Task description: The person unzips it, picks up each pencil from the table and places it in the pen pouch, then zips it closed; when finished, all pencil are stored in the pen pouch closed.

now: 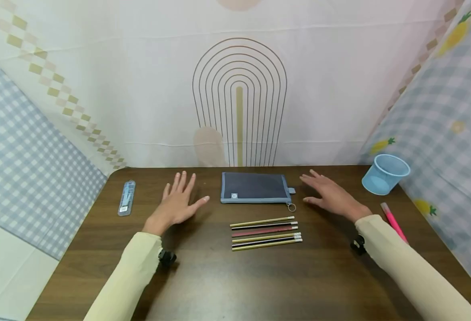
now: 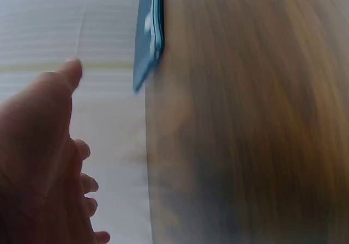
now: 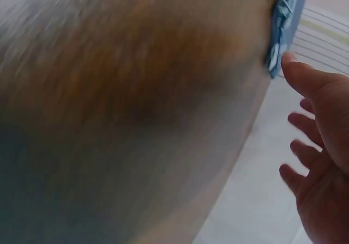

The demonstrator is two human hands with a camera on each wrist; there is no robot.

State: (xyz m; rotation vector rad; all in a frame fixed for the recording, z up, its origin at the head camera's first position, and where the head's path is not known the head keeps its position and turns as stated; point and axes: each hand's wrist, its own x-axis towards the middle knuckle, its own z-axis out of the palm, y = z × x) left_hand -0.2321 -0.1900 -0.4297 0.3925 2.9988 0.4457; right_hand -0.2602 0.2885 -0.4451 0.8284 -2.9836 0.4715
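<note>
A flat blue zip pouch (image 1: 255,186) with a dark mesh front lies at the back middle of the table, a ring on its zipper at the right. My left hand (image 1: 178,203), fingers spread, hovers over the table to the left of the pouch and holds nothing. On the pouch's other side my right hand (image 1: 331,194) is also spread and bare, its fingertips pointing toward the pouch's tab. Several pencils (image 1: 265,234), gold, black and red with white eraser ends, lie in a row in front of the pouch. In the left wrist view the pouch (image 2: 150,34) shows beyond the thumb.
A light blue cup (image 1: 385,174) stands at the back right corner. Partly behind the right sleeve lies a pink marker (image 1: 395,223). A slim clear-blue case (image 1: 127,198) lies at the far left. Cloth hangings (image 1: 159,89) border the wooden table (image 1: 235,285) behind and at both sides.
</note>
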